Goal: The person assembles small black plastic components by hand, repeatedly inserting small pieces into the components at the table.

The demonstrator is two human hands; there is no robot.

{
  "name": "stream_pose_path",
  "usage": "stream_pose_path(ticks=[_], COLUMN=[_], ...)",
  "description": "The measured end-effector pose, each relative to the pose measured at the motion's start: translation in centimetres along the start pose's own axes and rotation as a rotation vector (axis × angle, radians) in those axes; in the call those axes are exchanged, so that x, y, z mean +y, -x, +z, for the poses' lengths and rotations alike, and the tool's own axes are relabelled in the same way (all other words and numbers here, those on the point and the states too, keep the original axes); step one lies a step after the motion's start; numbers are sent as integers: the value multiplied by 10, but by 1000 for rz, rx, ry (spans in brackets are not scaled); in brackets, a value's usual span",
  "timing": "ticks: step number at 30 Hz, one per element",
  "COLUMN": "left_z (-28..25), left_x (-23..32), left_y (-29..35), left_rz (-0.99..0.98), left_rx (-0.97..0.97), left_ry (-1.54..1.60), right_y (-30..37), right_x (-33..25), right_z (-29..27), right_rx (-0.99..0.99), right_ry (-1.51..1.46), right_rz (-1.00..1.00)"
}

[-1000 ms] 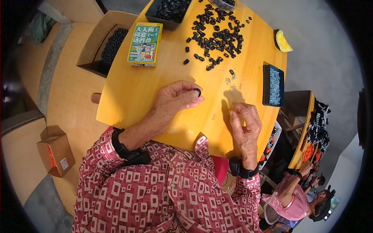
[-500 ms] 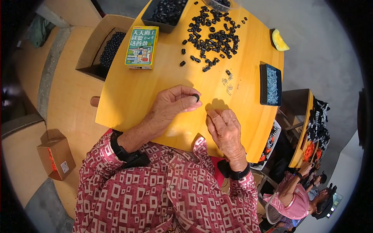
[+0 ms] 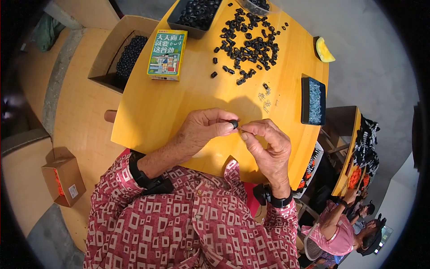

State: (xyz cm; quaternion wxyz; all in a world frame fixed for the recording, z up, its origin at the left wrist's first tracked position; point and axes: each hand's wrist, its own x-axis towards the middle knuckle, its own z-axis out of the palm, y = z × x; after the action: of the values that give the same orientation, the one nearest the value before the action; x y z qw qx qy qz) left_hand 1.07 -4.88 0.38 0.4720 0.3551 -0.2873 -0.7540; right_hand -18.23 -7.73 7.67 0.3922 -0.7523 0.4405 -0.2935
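Observation:
Over the near part of the yellow table, my left hand (image 3: 204, 130) pinches a small round black plastic part (image 3: 233, 123) between thumb and fingers. Close against it on the right, my right hand (image 3: 268, 142) has thumb and forefinger pressed together. Whatever lies between those fingertips is too small to make out. Beyond my hands, a little group of tiny silvery pieces (image 3: 267, 106) rests on the wood beside one black part. Farther off lies a wide scatter of small black parts (image 3: 257, 49).
A black tray of dark round parts (image 3: 195, 13) and a green-yellow box (image 3: 166, 56) stand at the far left. On the right are a black tray of small silvery pieces (image 3: 315, 101) and a yellow fruit-like wedge (image 3: 323, 49). A co-worker (image 3: 333, 228) sits at lower right.
My right hand has turned and risen, bringing its pinched fingertips up to the black part. My left hand has shifted slightly right and nearer, still holding that part.

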Motion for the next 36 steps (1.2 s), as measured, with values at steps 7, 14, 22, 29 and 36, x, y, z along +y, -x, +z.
stream_pose_path(ticks=[7,14,22,29,36], left_z=[0,1,2,2,1], left_x=[-2,-4,-4,-7,-9], left_y=[1,1,2,1,0], left_rz=[-66,-116,-63,-55,-65], left_rx=[0,-34,-51,-53,-67], left_ry=[127,205,114,38,109], right_y=[0,4,4,4,3], right_x=[6,9,11,10,13], right_z=[1,3,5,6,10], right_rx=[-3,28,16,10,94], right_ry=[-80,-224,-229,-225,-223], right_rz=[23,113,148,171,179])
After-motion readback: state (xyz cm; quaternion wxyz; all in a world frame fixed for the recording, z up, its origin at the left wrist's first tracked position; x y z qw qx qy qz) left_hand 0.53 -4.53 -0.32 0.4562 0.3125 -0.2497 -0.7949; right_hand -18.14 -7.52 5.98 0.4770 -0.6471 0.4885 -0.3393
